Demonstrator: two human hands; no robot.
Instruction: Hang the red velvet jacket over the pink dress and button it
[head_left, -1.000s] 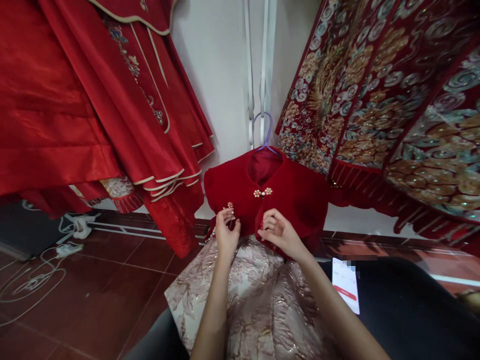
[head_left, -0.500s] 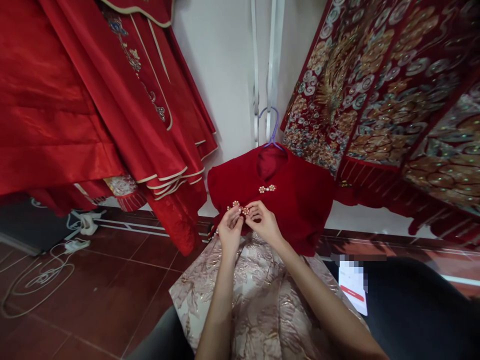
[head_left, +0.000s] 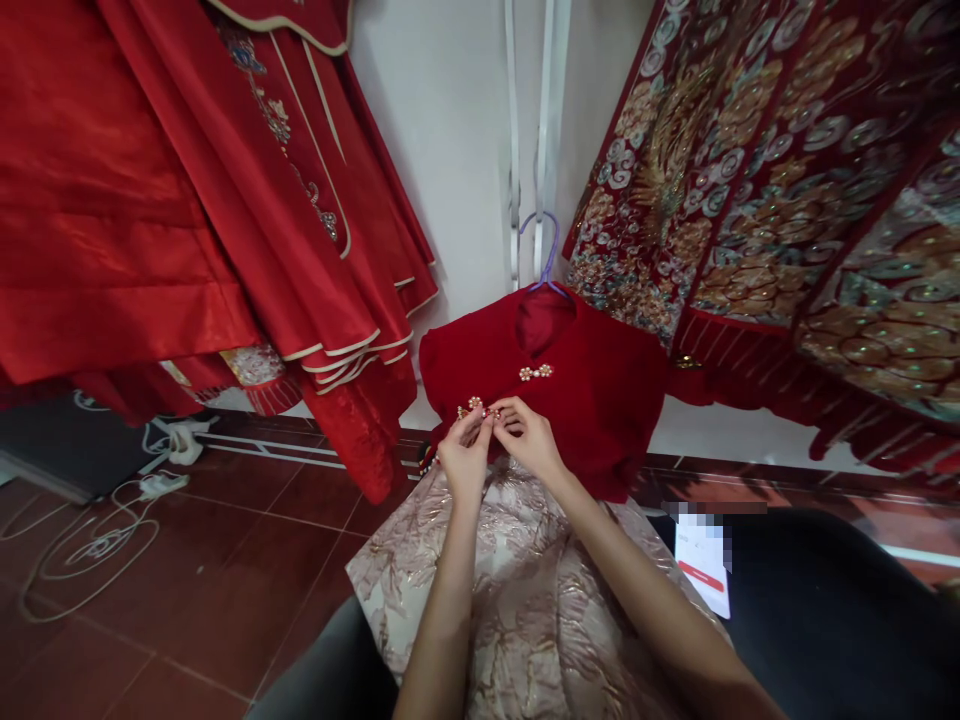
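Between left hand and right hand, pinching fingers hold a beaded clasp.

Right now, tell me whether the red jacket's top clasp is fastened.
Fastened: the top clasp shows its two beaded halves joined on the red jacket.

Bare right hand moved left: was apart from bare left hand, now just beside it. Left thumb now closer to right fingertips. Small, flower-shaped, gold-and-pearly bead button, hidden one second ago, now shows between right fingertips.
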